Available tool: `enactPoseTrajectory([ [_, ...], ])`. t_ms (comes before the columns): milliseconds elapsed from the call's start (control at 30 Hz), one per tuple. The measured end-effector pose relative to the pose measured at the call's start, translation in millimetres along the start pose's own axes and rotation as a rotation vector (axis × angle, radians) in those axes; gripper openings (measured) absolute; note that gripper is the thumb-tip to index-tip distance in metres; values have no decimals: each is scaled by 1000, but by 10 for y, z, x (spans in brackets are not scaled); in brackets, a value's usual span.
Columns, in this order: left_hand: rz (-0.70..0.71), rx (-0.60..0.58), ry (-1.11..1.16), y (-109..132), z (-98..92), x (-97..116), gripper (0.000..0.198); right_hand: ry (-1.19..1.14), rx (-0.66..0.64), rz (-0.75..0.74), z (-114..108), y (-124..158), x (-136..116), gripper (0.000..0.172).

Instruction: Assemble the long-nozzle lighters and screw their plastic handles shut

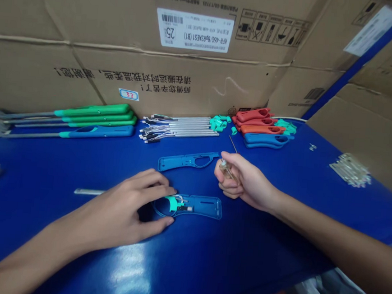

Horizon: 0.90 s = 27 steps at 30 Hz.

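Note:
My left hand [137, 203] lies over the left part of a blue lighter shell half [206, 206], its fingers curved around the shell's edges. Inside that shell are a teal trigger [174, 203], a black and white piece [186, 208] and thin wires. A metal tube [89, 192] sticks out to the left from beneath my left hand. Closed in a fist, my right hand [237, 175] holds a small translucent part [226, 167] above the table. Just left of it rests another blue shell half [184, 160], hollow side up.
Along the cardboard wall [104, 58] lie green lighters [100, 112], a blue lighter [98, 130], metal tubes with wires [187, 127], teal pieces [221, 122], and red [254, 115] and blue shells [266, 140]. Translucent parts [350, 169] are piled at right.

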<state>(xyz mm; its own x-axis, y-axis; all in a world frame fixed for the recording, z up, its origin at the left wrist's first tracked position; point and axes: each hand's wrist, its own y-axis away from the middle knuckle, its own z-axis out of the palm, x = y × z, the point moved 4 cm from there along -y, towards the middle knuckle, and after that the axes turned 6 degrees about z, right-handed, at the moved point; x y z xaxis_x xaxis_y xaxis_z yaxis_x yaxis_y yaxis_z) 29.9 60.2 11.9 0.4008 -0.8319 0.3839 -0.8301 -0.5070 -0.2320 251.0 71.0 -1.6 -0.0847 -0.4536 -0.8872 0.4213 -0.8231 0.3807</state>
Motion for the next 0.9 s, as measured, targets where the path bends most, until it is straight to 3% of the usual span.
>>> enactPoseTrajectory([
  [300,-10,-12,-5,12,16,-13,31,26,35,18,-11,6,-12,43],
  [600,-16,-26,3,9,-2,1,32,-24,-11,58,4,17,5,38],
  [900,1,4,-16,6,2,10,30,-224,-290,300,163,107,17,55],
])
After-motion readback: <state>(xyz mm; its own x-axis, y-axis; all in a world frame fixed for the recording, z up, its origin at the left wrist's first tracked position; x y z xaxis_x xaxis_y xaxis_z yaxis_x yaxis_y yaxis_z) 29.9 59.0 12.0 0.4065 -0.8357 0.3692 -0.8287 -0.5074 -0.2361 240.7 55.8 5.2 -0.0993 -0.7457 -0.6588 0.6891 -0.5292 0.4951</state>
